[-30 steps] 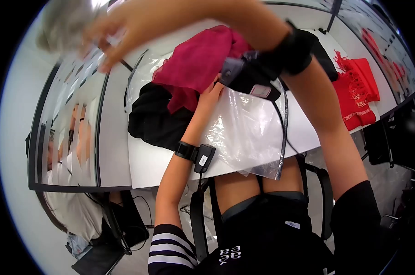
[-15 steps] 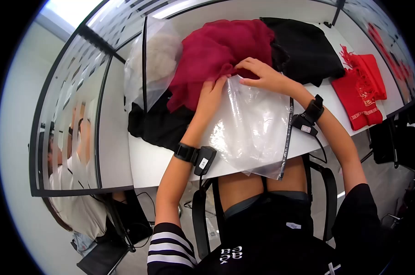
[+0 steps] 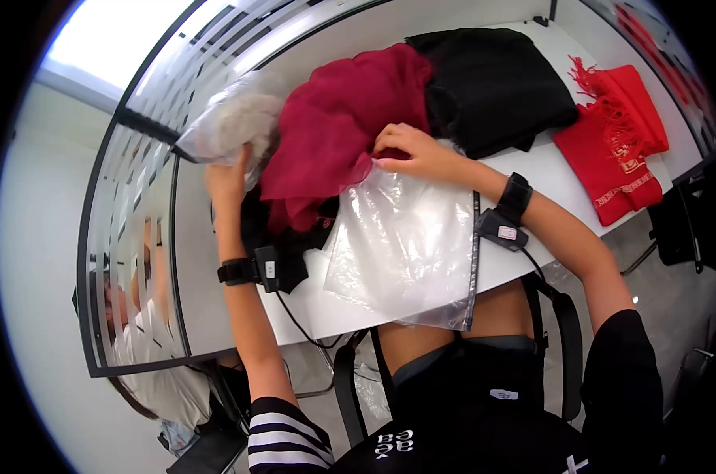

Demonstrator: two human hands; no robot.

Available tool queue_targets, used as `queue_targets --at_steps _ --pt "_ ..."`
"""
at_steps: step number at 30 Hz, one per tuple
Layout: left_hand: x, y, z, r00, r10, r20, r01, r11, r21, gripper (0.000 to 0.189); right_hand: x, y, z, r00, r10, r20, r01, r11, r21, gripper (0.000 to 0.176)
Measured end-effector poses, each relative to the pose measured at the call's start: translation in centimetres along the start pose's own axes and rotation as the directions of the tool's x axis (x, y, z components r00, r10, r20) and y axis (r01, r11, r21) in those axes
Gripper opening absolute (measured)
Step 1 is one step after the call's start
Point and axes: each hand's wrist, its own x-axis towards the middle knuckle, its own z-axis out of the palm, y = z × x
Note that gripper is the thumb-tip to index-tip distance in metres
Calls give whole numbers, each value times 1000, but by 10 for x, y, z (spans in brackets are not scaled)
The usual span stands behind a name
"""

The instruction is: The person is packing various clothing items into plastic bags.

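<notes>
My left hand [image 3: 227,183] is at the clear plastic bag [image 3: 204,130] with a cream fluffy item [image 3: 249,120] inside, its fingers closed on the bag's near side and partly hidden. A heap of thin burgundy fabric [image 3: 350,99], seemingly a scarf, lies beside it. My right hand [image 3: 412,152] has curled fingers pinching the fabric's near edge, just above the top of a flat clear plastic bag [image 3: 405,245]. That flat bag has a dark strip along its right side and hangs over the table's front edge.
Folded black fabric [image 3: 500,83] lies at the back, and a red fringed scarf [image 3: 611,150] at the right. More black fabric [image 3: 283,245] is under the burgundy heap on the white table [image 3: 295,312]. A partition [image 3: 180,261] borders the left; beyond it sits another person [image 3: 164,367].
My left hand has left the burgundy fabric and moved left to the bag with the cream item, which now leans toward the back left. My right hand stays at the burgundy edge. The view has shifted.
</notes>
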Motion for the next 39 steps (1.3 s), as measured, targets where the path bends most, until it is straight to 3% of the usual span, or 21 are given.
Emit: queue_targets --at_steps 3,5,6,7,9,10,11,12,15,18,19,21,22,23,24,26,28,29,30,33,39 --pt "25 19 -26 998 -36 -42 45 971 235 75 -3 8 2 1000 -19 -9 19 1000 4 30" --pt "49 29 -54 963 -268 -8 267 962 -60 51 -1 6 1 1000 -21 4 21 1000 5 31" --pt "63 14 -72 965 -260 -38 242 934 -262 39 -1 6 1 1000 -30 1 30 1000 6 31" --pt "84 -14 -100 988 -90 -127 72 987 -145 42 0 8 2 1000 -28 -5 28 999 16 33" --pt "120 -33 -171 969 58 -240 -138 933 -333 41 -1 7 0 1000 -25 -10 25 999 26 36" --pt "131 6 -187 892 -58 -449 -139 909 -392 43 -3 3 -2 1000 -20 -6 20 1000 20 32" --pt "148 29 -217 798 119 -591 -68 992 107 49 -4 1 -2 1000 -16 2 16 1000 14 29" --pt "162 35 -246 711 348 -611 87 819 567 55 -5 0 -1 1000 -19 8 19 1000 20 29" --pt "242 -66 -372 819 164 -551 521 192 832 70 -4 1 -1 1000 -14 6 14 1000 15 27" --pt "179 8 -320 917 -22 -397 397 120 910 78 -3 9 4 998 -40 -38 41 999 25 33" --pt "179 -20 -303 752 10 -659 659 -23 751 83 -3 6 3 998 -42 -50 43 999 28 33" --pt "144 11 -268 883 120 -453 436 146 888 84 -4 -1 0 1000 -2 -3 2 1000 -13 26" --pt "109 51 -221 978 98 -185 122 448 886 76 -5 -1 0 1000 2 -7 -2 1000 -12 26" --pt "94 41 -181 958 286 -6 -229 779 584 73 -5 0 0 1000 -14 -15 14 1000 -8 25" --pt "67 54 -130 969 218 115 -244 785 570 73 -5 0 1 999 -28 -22 28 1000 -1 25" --pt "19 63 -51 882 42 469 -196 939 284 82 -7 -3 -1 998 -51 -46 52 999 5 23" --pt "-13 103 1 652 189 734 -407 904 128 89 -3 -4 -8 998 -47 47 48 999 -8 22" --pt "-24 94 25 622 106 776 -232 971 53 89 -5 -7 -6 991 -132 -20 131 990 -52 22" --pt "-39 97 41 634 -5 773 -489 772 406 80 -7 -13 -7 993 -108 -57 110 993 36 24" --pt "-12 70 59 703 178 688 -444 866 230 57 -12 -28 -5 977 -156 -147 178 972 151 28" --pt "76 37 -25 935 65 348 -271 764 585 29 -13 -31 -1 932 -283 -227 293 956 13 32"
